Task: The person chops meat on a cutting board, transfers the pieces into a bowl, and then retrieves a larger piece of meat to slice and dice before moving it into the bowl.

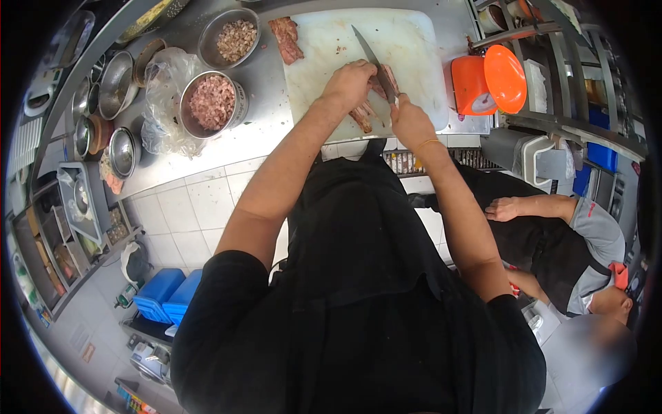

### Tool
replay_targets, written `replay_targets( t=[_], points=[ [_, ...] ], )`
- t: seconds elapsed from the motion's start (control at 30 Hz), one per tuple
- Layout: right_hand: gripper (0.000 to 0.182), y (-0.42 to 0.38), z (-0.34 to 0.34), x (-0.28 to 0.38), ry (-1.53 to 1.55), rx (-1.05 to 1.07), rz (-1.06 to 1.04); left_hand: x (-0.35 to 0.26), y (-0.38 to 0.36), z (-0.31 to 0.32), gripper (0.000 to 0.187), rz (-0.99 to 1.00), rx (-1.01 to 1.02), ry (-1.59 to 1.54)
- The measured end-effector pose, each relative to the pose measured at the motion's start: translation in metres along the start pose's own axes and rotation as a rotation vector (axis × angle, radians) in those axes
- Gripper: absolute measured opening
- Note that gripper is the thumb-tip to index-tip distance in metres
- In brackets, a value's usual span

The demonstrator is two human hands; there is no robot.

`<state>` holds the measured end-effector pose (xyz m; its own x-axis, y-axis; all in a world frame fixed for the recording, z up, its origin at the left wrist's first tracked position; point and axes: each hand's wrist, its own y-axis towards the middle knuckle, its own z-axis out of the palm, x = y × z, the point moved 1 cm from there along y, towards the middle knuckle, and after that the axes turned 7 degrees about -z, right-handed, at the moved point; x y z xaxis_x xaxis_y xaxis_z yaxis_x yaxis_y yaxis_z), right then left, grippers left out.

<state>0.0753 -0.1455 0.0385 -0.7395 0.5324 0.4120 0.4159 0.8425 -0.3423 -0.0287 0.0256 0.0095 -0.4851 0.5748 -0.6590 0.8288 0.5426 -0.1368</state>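
Note:
My right hand (pixel 412 123) is closed round the handle of a kitchen knife (pixel 372 58), whose blade points away from me across the white cutting board (pixel 414 41). Beside the blade, my left hand (pixel 350 84) presses with bent fingers on a piece of meat (pixel 361 117), cut partly into strips. Some strips show on the blade's right side, and my fingers cover part of the meat. Another slab of reddish-brown meat (pixel 286 39) lies at the board's far left corner.
Left of the board stand a bowl of diced pink meat (pixel 212 102), a bowl of browner pieces (pixel 236 40) and a clear plastic bag (pixel 162 103). An orange scale (pixel 473 86) is right of the board. A co-worker (pixel 545 234) stands close on my right.

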Motion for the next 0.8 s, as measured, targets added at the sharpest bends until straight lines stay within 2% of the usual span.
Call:
replay_targets(
  t=[0.1, 0.2, 0.3, 0.4, 0.57, 0.67, 0.73, 0.8],
  points=[
    [0.030, -0.015, -0.045, 0.018, -0.041, 0.048, -0.019, 0.002, -0.003, 0.000, 0.032, -0.026, -0.015, -0.042],
    [0.031, -0.043, -0.060, 0.030, -0.079, 0.116, -0.025, 0.006, -0.001, 0.005, 0.031, -0.073, -0.025, -0.068],
    [0.031, -0.047, -0.030, 0.029, -0.047, 0.126, 0.098, 0.005, 0.001, 0.008, 0.030, -0.004, -0.052, 0.019],
    [0.033, -0.015, 0.016, 0.016, -0.023, 0.001, 0.110, 0.007, 0.002, 0.010, 0.028, 0.051, -0.066, 0.082],
    [0.033, 0.017, -0.018, 0.019, 0.019, 0.053, 0.033, 0.003, 0.003, 0.002, 0.027, 0.026, -0.043, 0.043],
    [0.032, -0.012, -0.051, 0.034, 0.025, 0.111, 0.057, 0.002, -0.003, 0.001, 0.026, -0.009, -0.062, -0.023],
    [0.033, -0.024, -0.050, 0.039, -0.008, 0.127, 0.060, 0.001, -0.003, 0.001, 0.024, -0.013, -0.066, -0.032],
    [0.033, -0.014, -0.015, 0.033, 0.025, 0.074, 0.108, 0.002, -0.003, 0.001, 0.023, 0.007, -0.069, -0.009]
  ],
)
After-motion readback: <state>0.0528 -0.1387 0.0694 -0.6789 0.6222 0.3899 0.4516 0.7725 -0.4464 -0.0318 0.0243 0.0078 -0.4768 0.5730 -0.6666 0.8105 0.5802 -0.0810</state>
